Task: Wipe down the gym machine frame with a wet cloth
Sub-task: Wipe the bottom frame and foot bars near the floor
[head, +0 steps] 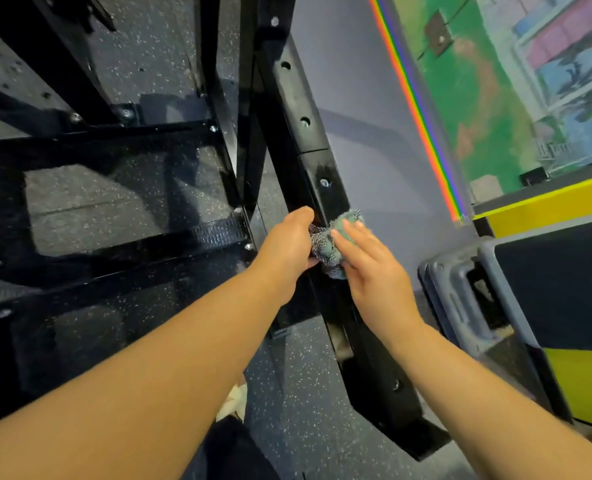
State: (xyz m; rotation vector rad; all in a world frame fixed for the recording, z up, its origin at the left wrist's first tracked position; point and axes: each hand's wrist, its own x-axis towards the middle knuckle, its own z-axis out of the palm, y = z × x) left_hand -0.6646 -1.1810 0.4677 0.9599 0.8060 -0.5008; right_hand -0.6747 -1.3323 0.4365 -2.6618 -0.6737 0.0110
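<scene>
At the far left, glossy black crossbars (97,251) of the gym machine frame lie over a dark speckled floor (114,195). Next comes the left hand (287,244), its fingers curled round one end of a bunched green-and-grey checked cloth (332,245). The cloth sits against the frame's slanted black post (313,168), just below a bolt, where the paint shines wet. The right hand (374,271) lies on the cloth's other side, fingers straight and flat, pressing it to the post. Beyond are a grey wall (374,133), a rainbow stripe (422,112), and a yellow-and-dark padded box (564,289).
</scene>
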